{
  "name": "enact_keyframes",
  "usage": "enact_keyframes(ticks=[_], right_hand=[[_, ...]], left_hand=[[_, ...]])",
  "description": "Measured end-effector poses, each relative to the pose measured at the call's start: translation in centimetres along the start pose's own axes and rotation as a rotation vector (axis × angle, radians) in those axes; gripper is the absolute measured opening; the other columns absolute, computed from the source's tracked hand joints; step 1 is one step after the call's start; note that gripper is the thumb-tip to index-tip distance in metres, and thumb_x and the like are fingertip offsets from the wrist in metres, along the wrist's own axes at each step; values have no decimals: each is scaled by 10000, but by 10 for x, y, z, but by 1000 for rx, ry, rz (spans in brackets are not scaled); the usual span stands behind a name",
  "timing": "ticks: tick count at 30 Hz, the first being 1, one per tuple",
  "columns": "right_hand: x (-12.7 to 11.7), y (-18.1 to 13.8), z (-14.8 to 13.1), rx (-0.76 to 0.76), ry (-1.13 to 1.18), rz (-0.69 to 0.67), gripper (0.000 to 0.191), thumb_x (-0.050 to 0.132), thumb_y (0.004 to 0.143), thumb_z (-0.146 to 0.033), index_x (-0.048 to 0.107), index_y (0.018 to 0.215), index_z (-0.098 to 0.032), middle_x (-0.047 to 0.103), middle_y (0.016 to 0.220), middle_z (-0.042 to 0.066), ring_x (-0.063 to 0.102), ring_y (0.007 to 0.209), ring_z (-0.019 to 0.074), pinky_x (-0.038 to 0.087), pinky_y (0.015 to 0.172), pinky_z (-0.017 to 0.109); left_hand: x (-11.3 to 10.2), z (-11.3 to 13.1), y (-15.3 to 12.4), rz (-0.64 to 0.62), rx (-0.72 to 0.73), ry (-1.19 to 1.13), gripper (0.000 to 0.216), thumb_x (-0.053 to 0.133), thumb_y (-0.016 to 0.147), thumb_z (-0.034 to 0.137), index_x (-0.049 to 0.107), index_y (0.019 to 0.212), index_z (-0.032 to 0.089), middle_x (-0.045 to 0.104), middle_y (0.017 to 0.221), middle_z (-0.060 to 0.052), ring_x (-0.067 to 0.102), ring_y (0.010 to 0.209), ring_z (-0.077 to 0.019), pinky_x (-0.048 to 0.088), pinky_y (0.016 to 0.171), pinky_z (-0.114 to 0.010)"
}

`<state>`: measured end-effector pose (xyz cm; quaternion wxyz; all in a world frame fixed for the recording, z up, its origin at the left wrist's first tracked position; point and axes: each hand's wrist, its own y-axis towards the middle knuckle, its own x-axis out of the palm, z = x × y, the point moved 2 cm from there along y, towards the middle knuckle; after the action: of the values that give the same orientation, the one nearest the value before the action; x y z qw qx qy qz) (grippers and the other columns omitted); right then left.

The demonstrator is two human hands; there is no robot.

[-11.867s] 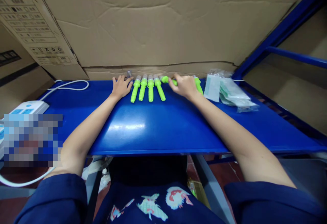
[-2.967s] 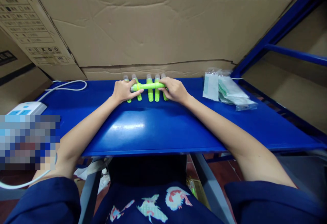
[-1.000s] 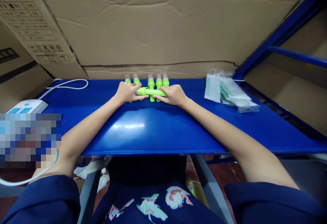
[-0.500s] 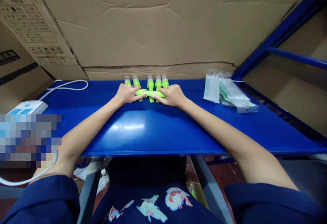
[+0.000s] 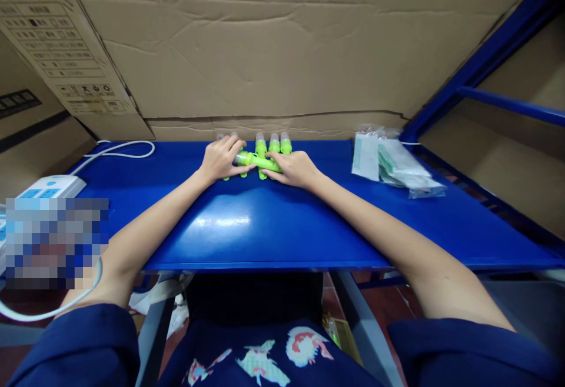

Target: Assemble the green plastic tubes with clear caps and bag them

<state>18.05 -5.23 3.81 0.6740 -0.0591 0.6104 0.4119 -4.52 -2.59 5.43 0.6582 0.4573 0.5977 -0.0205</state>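
Between my hands lies a lime-green stick with a clear head, resembling a small flashlight (image 5: 261, 163), its clear end pointing left. My right hand (image 5: 295, 167) grips the right end of its body, thumb and fingers around it. My left hand (image 5: 222, 159) is at the clear head, thumb along the lower side and fingers curved above in a loose hold. Just behind stand or lie several similar lime-green sticks (image 5: 261, 142) with clear heads, in a row near the cardboard. My left hand partly hides the two on the left.
A blue table (image 5: 265, 228) lies under my forearms, with a cardboard wall (image 5: 286, 57) behind it. Clear plastic packets (image 5: 399, 160) rest on the right. A white power strip (image 5: 53, 190) and white cable (image 5: 119, 149) are at left; a blurred patch covers part of that side.
My left fingers have lifted and loosened, showing more of the clear head. The held stick now tilts, its right end lower. The view has shifted slightly.
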Motion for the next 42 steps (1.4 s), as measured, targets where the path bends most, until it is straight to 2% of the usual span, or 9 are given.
enact_keyframes(ticks=[5, 10, 15, 19, 22, 26, 33, 38, 42], right_hand=[[1, 1, 8, -45, -31, 10, 602, 313, 1044, -563, 644, 1242, -101, 765, 971, 190, 695, 718, 244, 348, 578, 288], [-1, 0, 21, 2, -69, 23, 591, 312, 1048, -530, 650, 1198, -69, 764, 953, 200, 695, 717, 244, 317, 574, 299], [4, -3, 43, 268, -52, 48, 551, 315, 1046, -501, 619, 1188, -64, 760, 952, 201, 705, 760, 278, 331, 575, 306], [12, -6, 59, 500, 52, 20, 478, 363, 1028, -472, 580, 1214, -89, 749, 1049, 217, 703, 807, 321, 403, 623, 338], [17, -7, 62, 586, 137, -36, 451, 375, 1017, -467, 558, 1225, -111, 736, 1088, 225, 699, 879, 362, 455, 674, 385], [22, -6, 54, 571, 240, -75, 485, 337, 1018, -534, 543, 1209, -138, 706, 1147, 226, 687, 963, 383, 499, 755, 432], [30, 0, 30, 374, 482, -10, 433, 351, 1006, -507, 533, 1191, -160, 676, 1210, 211, 654, 1097, 364, 514, 905, 467], [38, 2, 20, 290, 605, -2, 437, 380, 993, -514, 530, 1224, -177, 675, 1268, 195, 660, 1122, 359, 510, 939, 480], [32, 3, 22, 331, 628, 14, 456, 369, 982, -504, 548, 1201, -147, 712, 1154, 200, 682, 1051, 359, 514, 900, 465]], left_hand=[[3, 0, 2, 50, -10, -70, 786, 484, 832, 816, 582, 1271, 171, 620, 1303, -211, 614, 1194, -329, 476, 941, -403], [5, -1, 3, 59, -127, -67, 741, 555, 827, 763, 508, 1362, 254, 482, 1471, -207, 482, 1369, -386, 338, 1090, -536], [10, -6, 0, 121, -184, -35, 553, 421, 960, 589, 458, 1402, 261, 414, 1539, -204, 424, 1411, -356, 278, 1106, -561], [16, -14, -2, 116, -276, -55, 538, 392, 989, 533, 440, 1406, 196, 429, 1511, -238, 447, 1373, -357, 335, 1071, -531], [23, -20, -3, 50, -389, -130, 479, 446, 981, 480, 468, 1364, 194, 511, 1417, -223, 510, 1306, -363, 403, 1023, -519], [32, -24, -3, -2, -455, -270, 337, 510, 950, 340, 519, 1254, 195, 560, 1329, -175, 574, 1251, -327, 462, 1021, -486], [39, -28, -1, 80, -408, -421, 185, 507, 939, 256, 576, 1095, 185, 548, 1273, -140, 647, 1063, -222, 497, 1049, -394], [35, -24, -1, 77, -384, -383, 191, 493, 942, 259, 613, 1053, 161, 558, 1241, -139, 621, 1140, -236, 487, 1059, -381], [22, -7, 2, -12, -354, -286, 232, 472, 955, 289, 637, 1076, 179, 575, 1273, -127, 606, 1189, -253, 489, 1034, -408]])
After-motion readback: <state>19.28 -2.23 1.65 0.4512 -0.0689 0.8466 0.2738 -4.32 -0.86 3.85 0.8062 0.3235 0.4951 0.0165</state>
